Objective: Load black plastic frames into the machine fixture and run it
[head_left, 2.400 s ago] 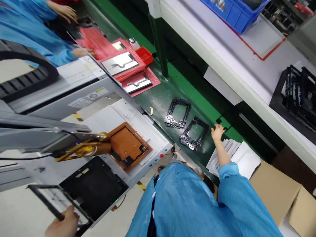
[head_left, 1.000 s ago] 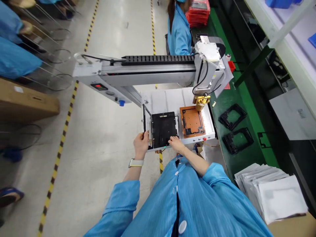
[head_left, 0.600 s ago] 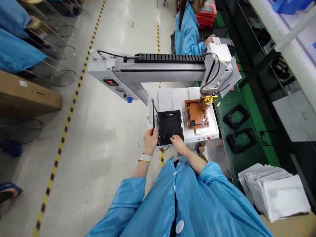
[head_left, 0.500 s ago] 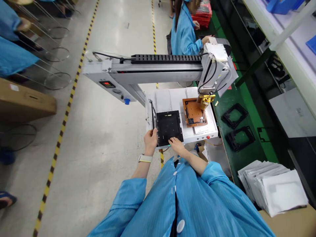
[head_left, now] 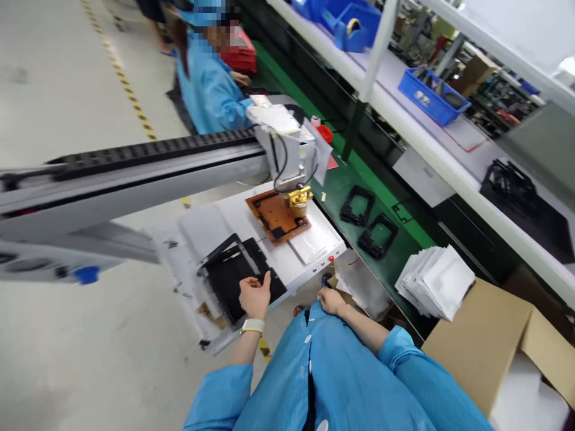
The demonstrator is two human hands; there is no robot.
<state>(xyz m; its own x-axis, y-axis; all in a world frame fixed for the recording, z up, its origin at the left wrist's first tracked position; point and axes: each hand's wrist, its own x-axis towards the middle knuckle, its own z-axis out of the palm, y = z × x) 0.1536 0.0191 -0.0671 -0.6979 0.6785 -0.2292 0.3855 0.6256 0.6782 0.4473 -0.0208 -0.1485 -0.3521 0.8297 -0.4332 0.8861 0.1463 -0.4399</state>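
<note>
My left hand is closed at the near right side of a thin black frame, its thumb pointing up. The frame tilts over a flat black plate on the white machine bed; the fingers partly hide their grip on it. Close to the front of my coat, my right hand is curled closed, with no object visible in it. Right of the plate lies a brown fixture with dark parts inside, beneath the machine's yellow-tipped head.
The machine's long arm spans the far side of the bed. On the green bench are black frame parts and stacked white sheets. An open cardboard box stands at right. A co-worker in blue works beyond.
My view has turned right. My left hand has swung the black frame from upright at the plate's left side to over the plate. My right hand has left the plate, drawn back toward my coat and curled.
</note>
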